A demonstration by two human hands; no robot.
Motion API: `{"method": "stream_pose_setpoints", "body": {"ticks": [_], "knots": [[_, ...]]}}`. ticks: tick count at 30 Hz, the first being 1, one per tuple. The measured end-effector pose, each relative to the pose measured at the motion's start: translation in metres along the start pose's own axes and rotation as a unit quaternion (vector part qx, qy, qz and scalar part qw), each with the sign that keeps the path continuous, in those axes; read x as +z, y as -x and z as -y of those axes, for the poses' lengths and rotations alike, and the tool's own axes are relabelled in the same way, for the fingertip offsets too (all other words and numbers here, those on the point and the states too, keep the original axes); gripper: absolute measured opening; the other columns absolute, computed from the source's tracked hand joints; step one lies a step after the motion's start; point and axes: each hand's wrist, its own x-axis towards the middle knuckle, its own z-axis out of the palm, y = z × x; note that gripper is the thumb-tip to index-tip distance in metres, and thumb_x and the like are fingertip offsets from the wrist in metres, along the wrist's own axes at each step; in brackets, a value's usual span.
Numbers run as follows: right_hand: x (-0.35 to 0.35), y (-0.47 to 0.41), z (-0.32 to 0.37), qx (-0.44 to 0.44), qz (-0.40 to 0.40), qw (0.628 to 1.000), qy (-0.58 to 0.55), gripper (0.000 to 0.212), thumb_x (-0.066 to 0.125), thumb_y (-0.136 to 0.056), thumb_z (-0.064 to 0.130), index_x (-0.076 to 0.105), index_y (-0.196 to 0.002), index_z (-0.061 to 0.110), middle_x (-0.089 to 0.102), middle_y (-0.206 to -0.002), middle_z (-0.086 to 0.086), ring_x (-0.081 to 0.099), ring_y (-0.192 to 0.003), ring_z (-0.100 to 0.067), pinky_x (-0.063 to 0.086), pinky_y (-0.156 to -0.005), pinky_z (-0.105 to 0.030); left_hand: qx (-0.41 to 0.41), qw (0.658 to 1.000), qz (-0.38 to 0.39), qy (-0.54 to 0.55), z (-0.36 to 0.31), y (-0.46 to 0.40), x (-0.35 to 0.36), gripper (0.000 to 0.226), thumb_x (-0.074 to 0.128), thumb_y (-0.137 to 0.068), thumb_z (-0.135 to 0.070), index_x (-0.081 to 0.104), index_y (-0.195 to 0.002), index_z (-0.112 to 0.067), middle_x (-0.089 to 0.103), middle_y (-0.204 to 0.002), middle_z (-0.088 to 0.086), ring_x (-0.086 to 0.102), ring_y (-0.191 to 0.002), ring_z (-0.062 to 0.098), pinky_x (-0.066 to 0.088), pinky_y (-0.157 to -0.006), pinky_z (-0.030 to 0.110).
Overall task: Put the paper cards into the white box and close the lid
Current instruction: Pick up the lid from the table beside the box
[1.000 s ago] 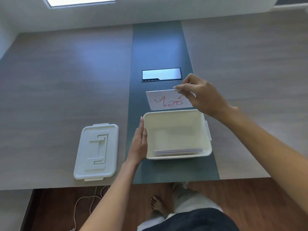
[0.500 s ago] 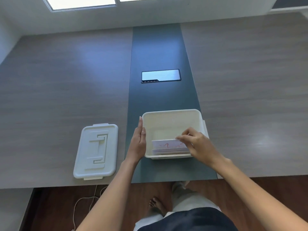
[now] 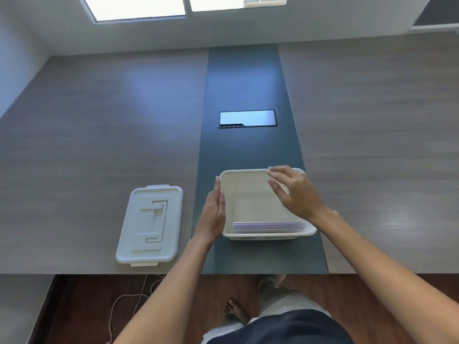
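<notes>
White plastic box (image 3: pixel 263 235) sits open on the dark centre strip (image 3: pixel 248 83) of the wooden table (image 3: pixel 99 145), near the table's front edge. Paper cards (image 3: pixel 268 225) are inside the box, stacked upright on edge against its near wall, only their top edges showing. Rest of the box floor looks bare.

My left hand (image 3: pixel 211 214) is flat and straight, fingers together, palm pressed against the left outer wall of the box, thumb side up. It grips nothing, just braces the side.

My right hand (image 3: pixel 295 192) hovers over the right half of the box, above the rim, fingers spread and loosely curled, slightly blurred. It is empty, holding no card. Fingertips reach toward the far rim of the box; I can't tell if they touch it.

Lid (image 3: pixel 150 225) is off, lying flat on the wood to the left of the box, well apart from it, on the other side of my left hand, raised pattern facing up. Long side runs away from me, tabs at the near and far ends.

Beyond the box, farther along the dark strip, a shiny rectangular panel (image 3: pixel 248 118) is set into the table.

Below the table edge by the box: wooden floor, a bare foot (image 3: pixel 234 310), a thin cable (image 3: pixel 124 301) to the left.
</notes>
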Motion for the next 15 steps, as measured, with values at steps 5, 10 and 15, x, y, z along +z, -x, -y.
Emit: {"method": "stream_pose_setpoints", "body": {"ticks": [5,10,15], "knots": [[0.021,-0.049,-0.005,0.020,0.084,0.992,0.092,0.053,0.042,-0.102,0.045,0.043,-0.148,0.018,0.037,-0.159,-0.004,0.028,-0.150,-0.024,0.029,-0.117,-0.046,0.031,0.984,-0.041,-0.169,0.002,-0.004,-0.013,0.056,0.022,-0.106,-0.047,0.016,-0.159,-0.030,0.033,-0.160,-0.001,0.034,-0.147,0.023,0.036,-0.112,0.042],[0.040,-0.082,0.013,-0.012,0.111,0.986,0.126,0.056,0.034,-0.103,0.050,0.040,-0.150,0.021,0.031,-0.162,-0.004,0.017,-0.153,-0.025,0.017,-0.121,-0.044,0.001,0.955,-0.095,-0.282,0.013,-0.002,-0.049,0.066,0.013,-0.100,-0.061,0.013,-0.159,-0.032,0.018,-0.167,0.001,0.006,-0.156,0.021,0.014,-0.124,0.043],[0.070,-0.110,0.053,-0.065,0.164,0.973,0.146,0.057,0.031,-0.103,0.051,0.035,-0.152,0.023,0.026,-0.164,-0.003,0.013,-0.154,-0.025,0.011,-0.122,-0.042,-0.078,0.934,-0.122,-0.327,0.051,0.021,-0.099,0.064,0.014,-0.102,-0.055,0.009,-0.160,-0.029,0.007,-0.169,0.004,-0.002,-0.156,0.024,0.006,-0.126,0.044]]}}
